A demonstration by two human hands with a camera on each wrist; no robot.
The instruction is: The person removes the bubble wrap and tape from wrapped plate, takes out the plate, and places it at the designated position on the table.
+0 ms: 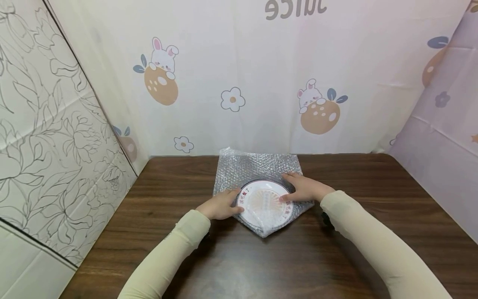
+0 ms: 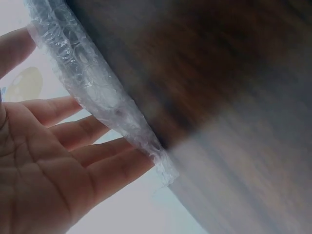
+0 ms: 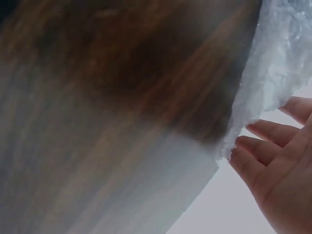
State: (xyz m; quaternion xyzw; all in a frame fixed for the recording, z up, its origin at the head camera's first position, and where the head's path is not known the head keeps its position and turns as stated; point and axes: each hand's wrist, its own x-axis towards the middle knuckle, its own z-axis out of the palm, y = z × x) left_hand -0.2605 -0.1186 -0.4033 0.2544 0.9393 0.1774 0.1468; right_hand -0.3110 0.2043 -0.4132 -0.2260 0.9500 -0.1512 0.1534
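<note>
A round white plate (image 1: 266,199) with a dark rim and red characters lies on a sheet of bubble wrap (image 1: 257,164). The sheet's near corner is folded up over the plate's front part. My left hand (image 1: 221,205) is at the plate's left side, thumb at the rim; in the left wrist view its fairly straight fingers meet the edge of the wrap (image 2: 92,73). On the right, my right hand (image 1: 305,189) spreads its fingers over the wrap, and its thumb rests on the plate. The right wrist view shows those extended fingertips along the wrap's edge (image 3: 275,63).
The brown wooden table (image 1: 257,265) extends around the sheet on both sides and in front. Behind it hangs a white curtain (image 1: 261,70) printed with rabbits and flowers. A floral panel (image 1: 56,124) stands along the left side.
</note>
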